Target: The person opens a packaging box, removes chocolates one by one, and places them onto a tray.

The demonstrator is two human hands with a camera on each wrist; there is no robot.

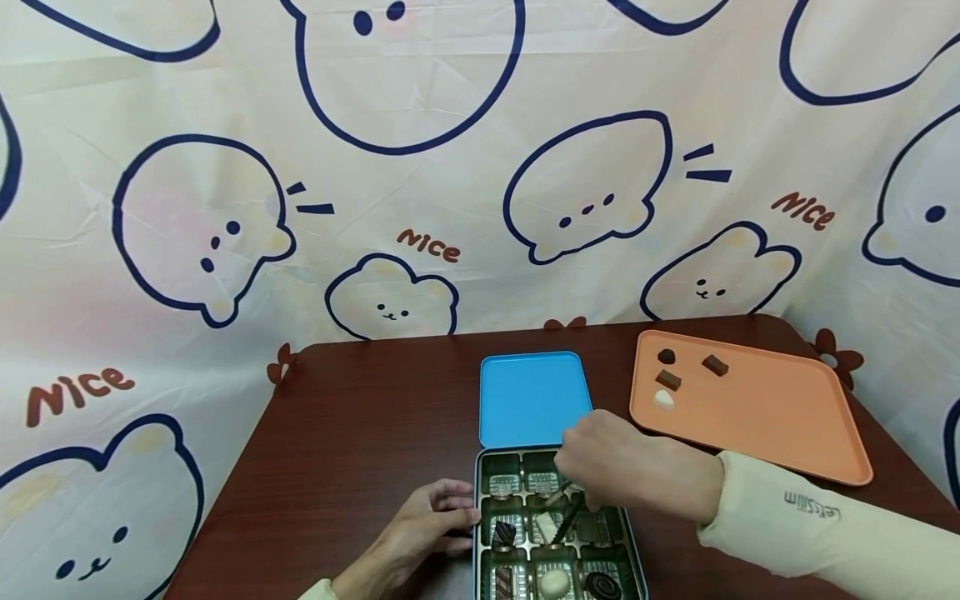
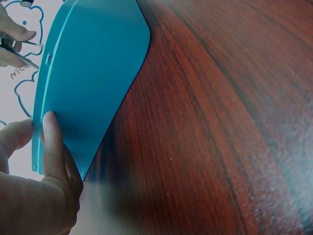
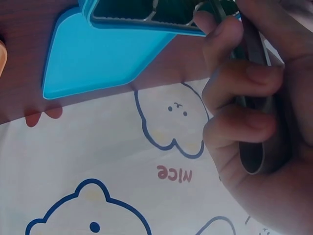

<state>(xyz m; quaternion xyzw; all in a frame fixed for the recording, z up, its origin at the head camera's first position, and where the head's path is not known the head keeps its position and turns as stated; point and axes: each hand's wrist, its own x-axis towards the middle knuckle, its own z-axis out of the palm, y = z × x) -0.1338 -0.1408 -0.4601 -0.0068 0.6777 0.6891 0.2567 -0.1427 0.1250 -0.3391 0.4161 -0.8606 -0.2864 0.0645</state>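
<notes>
A blue-rimmed tin (image 1: 480, 475) with a compartmented tray lies at the front of the table. My left hand (image 1: 420, 533) rests against its left side; the left wrist view shows the thumb at the rim and straight fingers (image 2: 53, 147) along the outer wall. Over the tin's right half, my right hand (image 1: 615, 458) grips metal tongs (image 3: 254, 137) in curled fingers. Their arms reach down to the middle compartment, with the tips right by a white chocolate piece (image 1: 546, 527). Beside it sit a dark striped chocolate (image 1: 504, 533), a white round one (image 1: 555, 583) and a dark spiral one (image 1: 602, 586).
The blue lid (image 1: 536, 400) lies flat directly behind the tin. An orange tray (image 1: 765, 417) at the right back holds a dark round chocolate (image 1: 666, 357), two brown blocks and a white piece (image 1: 663, 400). A printed cloth (image 1: 480, 192) hangs behind the table.
</notes>
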